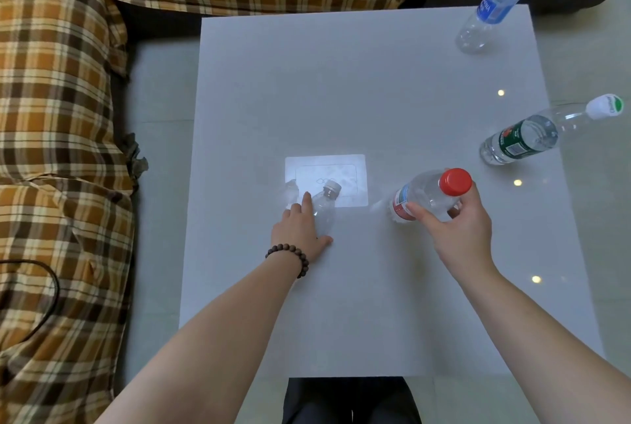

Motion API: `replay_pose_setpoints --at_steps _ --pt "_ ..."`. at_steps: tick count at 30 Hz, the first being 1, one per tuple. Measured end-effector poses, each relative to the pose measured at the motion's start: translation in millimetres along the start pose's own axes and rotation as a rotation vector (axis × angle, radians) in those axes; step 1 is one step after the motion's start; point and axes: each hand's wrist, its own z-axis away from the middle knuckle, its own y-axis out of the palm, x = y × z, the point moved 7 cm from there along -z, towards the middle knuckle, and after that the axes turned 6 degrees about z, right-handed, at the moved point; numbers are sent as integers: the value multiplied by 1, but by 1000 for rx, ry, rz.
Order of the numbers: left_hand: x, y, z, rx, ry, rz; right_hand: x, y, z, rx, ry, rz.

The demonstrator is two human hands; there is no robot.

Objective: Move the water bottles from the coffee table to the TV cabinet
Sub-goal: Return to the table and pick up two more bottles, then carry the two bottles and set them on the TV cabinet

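Observation:
Several clear water bottles stand on the white coffee table (358, 89). My left hand (298, 230), with a bead bracelet at the wrist, is wrapped around a small bottle with a pale cap (326, 205) near the table's middle. To its right, a red-capped bottle (428, 194) with a red label is gripped by my right hand (457, 229). A green-labelled bottle with a white cap (526, 138) stands at the right edge. In the far right corner is a blue-labelled bottle (495, 3). The TV cabinet is out of view.
A sofa under a brown plaid cover (58, 150) wraps around the table's left and far sides. Pale glossy floor (587, 184) lies to the right. A bright window reflection (327, 177) sits on the tabletop. My dark trousers (351, 399) are at the near edge.

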Motion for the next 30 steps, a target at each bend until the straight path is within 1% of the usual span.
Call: replay_pose_setpoints --at_steps 5,10,13,17,21,25,30 --pt "-10 -22 10 -130 -20 251 -3 -3 8 11 15 2" --pt "-42 -59 42 -218 60 607 15 -25 25 -6 16 -17" --pt "-67 -87 71 -231 127 732 33 -50 41 -38 15 -31" --pt "-106 -124 114 -238 241 746 55 -93 69 -115 14 -60" --pt "-147 -139 149 -181 341 749 64 -137 105 -205 39 -113" --pt "-201 -130 180 -101 474 719 51 -181 143 -340 90 -155" --pt "-280 -97 223 33 676 652 17 -246 196 -524 176 -199"
